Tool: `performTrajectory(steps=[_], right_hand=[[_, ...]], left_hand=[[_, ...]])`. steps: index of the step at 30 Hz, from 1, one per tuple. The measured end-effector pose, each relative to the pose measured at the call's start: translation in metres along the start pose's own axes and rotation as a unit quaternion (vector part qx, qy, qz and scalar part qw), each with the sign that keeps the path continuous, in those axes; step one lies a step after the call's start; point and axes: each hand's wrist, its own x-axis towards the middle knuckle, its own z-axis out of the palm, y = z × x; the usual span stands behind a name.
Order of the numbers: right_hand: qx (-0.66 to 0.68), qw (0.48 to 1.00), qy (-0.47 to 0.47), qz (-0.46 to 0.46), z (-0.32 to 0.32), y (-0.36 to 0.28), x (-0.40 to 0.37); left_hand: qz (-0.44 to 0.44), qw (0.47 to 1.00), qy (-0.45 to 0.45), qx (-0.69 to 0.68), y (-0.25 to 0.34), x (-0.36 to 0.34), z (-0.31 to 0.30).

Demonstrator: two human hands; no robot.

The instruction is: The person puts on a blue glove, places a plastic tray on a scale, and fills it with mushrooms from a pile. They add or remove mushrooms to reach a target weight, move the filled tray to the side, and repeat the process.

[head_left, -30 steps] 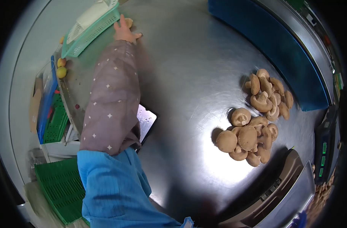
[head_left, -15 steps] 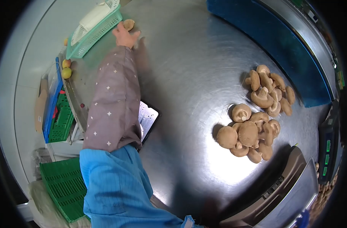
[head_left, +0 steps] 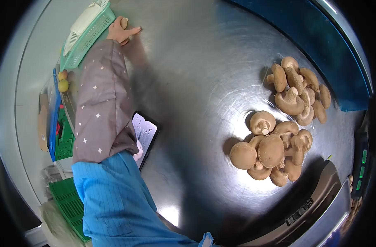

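My left hand [head_left: 121,33] is at the upper left on the metal table [head_left: 188,82], beside the green basket [head_left: 88,40]. Its thumb sticks out to the right, apart from the fingers, which are at a single brown mushroom [head_left: 124,23]; no grip round it shows. On the right lie two groups of brown mushrooms, an upper one [head_left: 290,101] and a lower one [head_left: 271,151], close to each other. My right hand is out of view.
A phone [head_left: 145,133] lies by my left sleeve. Green crates [head_left: 70,201], a blue tray edge [head_left: 54,119] and round fruits [head_left: 63,85] are at the left. A blue panel [head_left: 319,53] and a scale with green digits [head_left: 360,168] stand right; a brown device [head_left: 315,201] is at bottom right.
The view has shifted, so the basket, single mushroom and my left hand appear farther left. More of the phone shows beside my sleeve. The two mushroom groups look slightly larger.
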Motion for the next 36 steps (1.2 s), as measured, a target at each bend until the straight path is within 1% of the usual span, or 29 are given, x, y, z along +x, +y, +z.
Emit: performTrajectory(steps=[1, 2, 3, 5, 6, 7, 8, 9, 11, 13, 15, 16, 18, 21, 22, 24, 25, 26, 27, 28, 29, 30, 31, 32, 33, 34, 35, 36], right_hand=[[0.000, 1.000, 0.002, 0.000, 0.000, 0.000, 0.000], [0.000, 1.000, 0.001, 0.001, 0.000, 0.000, -0.001], [0.001, 1.000, 0.001, -0.002, 0.001, -0.001, -0.002], [0.007, 1.000, 0.005, -0.003, 0.000, 0.000, -0.004], [0.009, 1.000, 0.009, -0.006, -0.001, 0.001, -0.004], [0.023, 0.999, 0.005, -0.024, -0.002, 0.001, -0.006], [0.026, 0.999, 0.014, -0.020, -0.004, 0.002, -0.009], [0.019, 1.000, 0.015, -0.015, -0.005, 0.001, -0.011], [0.006, 1.000, 0.011, -0.007, -0.002, 0.000, -0.012], [-0.011, 1.000, 0.010, -0.004, -0.002, 0.001, -0.013], [-0.001, 1.000, 0.018, 0.000, -0.001, 0.006, -0.012], [-0.004, 1.000, 0.017, 0.000, -0.002, 0.008, -0.011], [-0.006, 1.000, 0.016, 0.005, -0.001, 0.012, -0.009], [-0.002, 1.000, 0.011, 0.010, -0.001, 0.017, -0.007], [0.001, 1.000, 0.012, 0.010, 0.000, 0.016, -0.007], [0.006, 1.000, 0.016, 0.012, -0.003, 0.020, -0.005], [0.015, 1.000, 0.017, 0.012, -0.005, 0.035, 0.000], [0.069, 0.997, 0.017, -0.010, -0.012, 0.062, 0.013], [0.121, 0.992, 0.019, -0.033, -0.019, 0.092, 0.028], [0.174, 0.983, 0.023, -0.058, -0.023, 0.119, 0.040], [0.223, 0.971, 0.026, -0.084, -0.022, 0.135, 0.042], [0.317, 0.927, -0.022, -0.202, 0.007, 0.103, 0.027], [0.321, 0.943, 0.089, -0.006, 0.042, 0.001, -0.021], [0.323, 0.941, 0.098, -0.011, 0.060, -0.059, -0.049], [0.399, 0.915, -0.024, -0.047, 0.067, -0.079, -0.074], [0.466, 0.869, -0.144, -0.083, 0.079, -0.110, -0.098], [0.522, 0.802, -0.265, -0.117, 0.071, -0.105, -0.104], [0.600, 0.716, -0.352, -0.055, 0.076, -0.093, -0.102]], left_hand=[[0.058, 0.994, 0.074, 0.060, -0.010, 0.008, 0.008], [0.116, 0.975, 0.147, 0.119, -0.017, 0.012, 0.014], [0.117, 0.975, 0.149, 0.118, -0.022, 0.016, 0.019], [0.201, 0.935, 0.262, 0.128, -0.015, 0.016, 0.028], [0.205, 0.935, 0.262, 0.123, -0.011, 0.018, 0.026], [0.129, 0.964, 0.215, 0.084, -0.001, 0.011, 0.018], [0.055, 0.984, 0.164, 0.047, 0.008, 0.009, 0.013], [0.062, 0.984, 0.163, 0.045, 0.013, 0.009, 0.013], [0.033, 0.981, 0.186, -0.034, 0.019, 0.009, 0.012], [0.025, 0.984, 0.175, -0.027, 0.022, 0.013, 0.014], [0.026, 0.963, 0.206, 0.172, 0.016, 0.018, 0.020], [0.025, 0.963, 0.204, 0.173, 0.020, 0.008, 0.021], [-0.017, 0.962, 0.241, 0.127, 0.026, -0.015, 0.022], [0.022, 0.965, 0.238, 0.112, -0.002, -0.005, 0.025], [0.037, 0.978, 0.191, 0.080, 0.006, -0.011, 0.019], [0.039, 0.981, 0.162, -0.098, 0.032, -0.020, 0.030], [0.059, 0.960, 0.111, -0.249, 0.065, -0.044, 0.035], [0.075, 0.949, 0.038, -0.304, 0.107, -0.078, 0.033], [0.099, 0.936, -0.017, -0.338, 0.150, -0.117, 0.029], [0.152, 0.915, -0.095, -0.363, 0.186, -0.152, 0.024], [0.222, 0.903, -0.152, -0.335, 0.217, -0.188, 0.019], [0.280, 0.859, -0.221, -0.367, 0.242, -0.224, 0.016], [0.324, 0.792, -0.354, -0.377, 0.263, -0.266, -0.002], [0.332, 0.788, -0.351, -0.381, 0.267, -0.283, -0.012], [0.357, 0.775, -0.385, -0.352, 0.271, -0.299, -0.021], [0.384, 0.760, -0.417, -0.320, 0.277, -0.311, -0.028], [0.407, 0.744, -0.448, -0.282, 0.283, -0.322, -0.034], [0.427, 0.727, -0.482, -0.240, 0.288, -0.329, -0.041]])
